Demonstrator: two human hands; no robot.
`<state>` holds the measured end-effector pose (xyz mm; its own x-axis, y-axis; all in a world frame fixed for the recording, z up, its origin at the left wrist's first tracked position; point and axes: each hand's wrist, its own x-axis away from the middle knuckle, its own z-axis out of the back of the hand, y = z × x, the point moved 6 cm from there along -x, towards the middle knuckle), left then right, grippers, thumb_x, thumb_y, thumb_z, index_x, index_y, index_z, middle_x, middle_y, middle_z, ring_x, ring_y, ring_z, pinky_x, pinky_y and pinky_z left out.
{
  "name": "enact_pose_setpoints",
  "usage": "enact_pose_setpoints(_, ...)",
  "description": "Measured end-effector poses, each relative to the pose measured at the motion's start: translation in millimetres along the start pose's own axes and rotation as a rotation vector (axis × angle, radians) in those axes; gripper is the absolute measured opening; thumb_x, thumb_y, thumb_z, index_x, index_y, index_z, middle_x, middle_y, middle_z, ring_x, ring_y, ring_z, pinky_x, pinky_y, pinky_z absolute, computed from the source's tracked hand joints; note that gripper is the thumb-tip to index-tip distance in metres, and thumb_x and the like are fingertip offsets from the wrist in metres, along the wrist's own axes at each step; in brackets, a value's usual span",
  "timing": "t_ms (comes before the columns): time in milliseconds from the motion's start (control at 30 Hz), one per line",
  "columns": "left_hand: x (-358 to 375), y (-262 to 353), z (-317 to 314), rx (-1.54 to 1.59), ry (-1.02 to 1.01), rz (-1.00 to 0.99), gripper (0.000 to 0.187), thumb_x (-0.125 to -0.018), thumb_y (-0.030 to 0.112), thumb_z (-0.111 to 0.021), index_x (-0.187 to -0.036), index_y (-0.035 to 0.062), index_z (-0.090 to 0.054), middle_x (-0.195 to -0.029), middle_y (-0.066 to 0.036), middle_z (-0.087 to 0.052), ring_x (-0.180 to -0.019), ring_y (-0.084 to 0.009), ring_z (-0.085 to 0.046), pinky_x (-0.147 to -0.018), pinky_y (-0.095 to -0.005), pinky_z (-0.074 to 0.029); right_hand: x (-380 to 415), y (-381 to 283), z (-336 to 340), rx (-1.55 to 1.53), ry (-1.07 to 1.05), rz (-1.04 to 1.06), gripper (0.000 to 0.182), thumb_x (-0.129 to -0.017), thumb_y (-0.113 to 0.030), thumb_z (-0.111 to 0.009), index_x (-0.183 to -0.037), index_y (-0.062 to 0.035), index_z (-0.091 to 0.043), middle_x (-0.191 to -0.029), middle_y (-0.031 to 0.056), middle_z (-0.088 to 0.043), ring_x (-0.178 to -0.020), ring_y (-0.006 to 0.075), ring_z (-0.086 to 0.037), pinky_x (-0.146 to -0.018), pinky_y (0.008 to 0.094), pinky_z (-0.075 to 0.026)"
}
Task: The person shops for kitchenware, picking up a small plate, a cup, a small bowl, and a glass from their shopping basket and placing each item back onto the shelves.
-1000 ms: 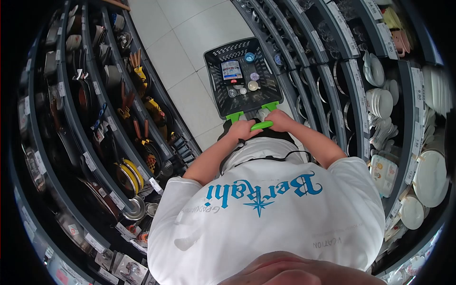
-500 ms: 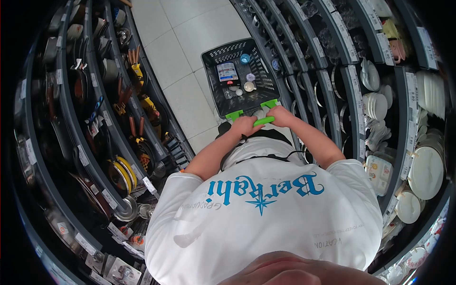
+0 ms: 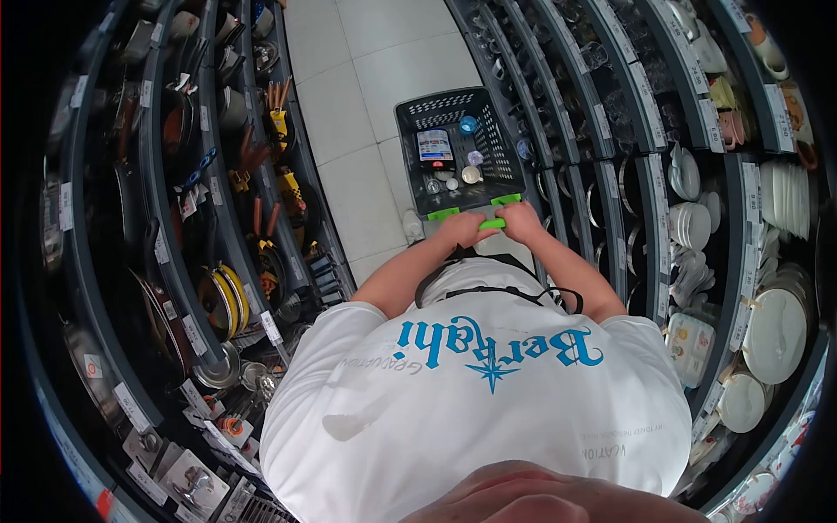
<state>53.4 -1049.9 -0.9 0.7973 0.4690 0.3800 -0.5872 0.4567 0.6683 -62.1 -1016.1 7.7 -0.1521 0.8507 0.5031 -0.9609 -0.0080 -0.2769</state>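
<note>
In the head view, a dark grey shopping basket (image 3: 403,157) with perforated walls stands in front of my body. My left hand (image 3: 465,229) is closed around its bright green handle (image 3: 493,224). On the same handle, toward the right end, my right hand (image 3: 521,220) is wrapped too. Inside the basket lie a flat pack with a white and blue label (image 3: 434,146), a round blue item (image 3: 468,125), a cream-coloured cup (image 3: 471,175) and several small clear or white pieces.
Shelves with pans and pots (image 3: 228,301) line the left side. On the right, racks hold glassware, stacked white bowls (image 3: 690,227) and large white plates (image 3: 775,336). A pale tiled floor (image 3: 384,87) runs between them. A shoe (image 3: 412,225) shows beside the basket.
The basket and my hands sit slightly further right and the basket lower in view. The shelves have shifted a little in view. Both hands keep hold of the handle.
</note>
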Motion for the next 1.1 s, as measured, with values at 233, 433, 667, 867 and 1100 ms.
enact_pose_setpoints(233, -6.1, -4.3, 5.4, -0.007, 0.031, 0.014, 0.052, -0.079, 0.058, -0.051, -0.08, 0.0067, -0.059, -0.076, -0.017, -0.063, -0.076, -0.0366, -0.06, -0.066, -0.0463, -0.047, 3.9, -7.2, 10.3, 0.024, 0.303, 0.002, 0.022, -0.066, -0.015, -0.066, -0.087, -0.0107, -0.062, -0.085, 0.0081, -0.06, -0.091, 0.0262, -0.056, -0.082, 0.0414, -0.039)
enact_pose_setpoints(433, -13.3, -10.7, 10.3, 0.027, 0.082, -0.006, 0.05, -0.078, 0.057, -0.053, -0.084, 0.0074, -0.058, -0.08, -0.019, -0.063, -0.077, -0.0379, -0.06, -0.067, -0.0465, -0.046, 7.9, -21.6, 18.7, 0.002, 0.487, 0.042, 0.03, -0.063, -0.013, -0.066, -0.092, -0.0086, -0.057, -0.092, 0.0107, -0.056, -0.099, 0.0284, -0.05, -0.088, 0.0431, -0.036)
enact_pose_setpoints(667, -14.7, -17.1, 6.6, 0.009, 0.11, -0.014, 0.049, -0.079, 0.056, -0.053, -0.084, 0.0073, -0.058, -0.08, -0.019, -0.062, -0.078, -0.0379, -0.059, -0.067, -0.0463, -0.046, 15.0, -17.8, 17.1, -0.065, 0.506, 0.091, 0.03, -0.065, -0.012, -0.064, -0.093, -0.0075, -0.055, -0.094, 0.0112, -0.055, -0.097, 0.0297, -0.051, -0.088, 0.0429, -0.037)
enact_pose_setpoints(867, -4.1, -7.8, 16.4, -0.068, 0.108, 0.053, 0.048, -0.078, 0.055, -0.054, -0.085, 0.0078, -0.059, -0.079, -0.018, -0.062, -0.077, -0.0371, -0.059, -0.066, -0.0463, -0.046, 2.5, -11.6, 11.6, -0.1, 0.369, 0.077, 0.023, -0.067, -0.016, -0.064, -0.088, -0.0089, -0.056, -0.085, 0.0095, -0.059, -0.088, 0.0292, -0.056, -0.078, 0.0423, -0.041)
enact_pose_setpoints(1100, 2.1, -5.5, 16.7, -0.085, 0.119, 0.13, 0.049, -0.075, 0.055, -0.058, -0.083, 0.007, -0.062, -0.077, -0.018, -0.063, -0.076, -0.037, -0.06, -0.068, -0.0453, -0.047, -12.5, -2.7, -2.8, -0.086, 0.234, 0.025, 0.024, -0.067, -0.027, -0.068, -0.081, -0.0099, -0.06, -0.075, 0.0109, -0.062, -0.075, 0.0296, -0.061, -0.065, 0.0427, -0.047)
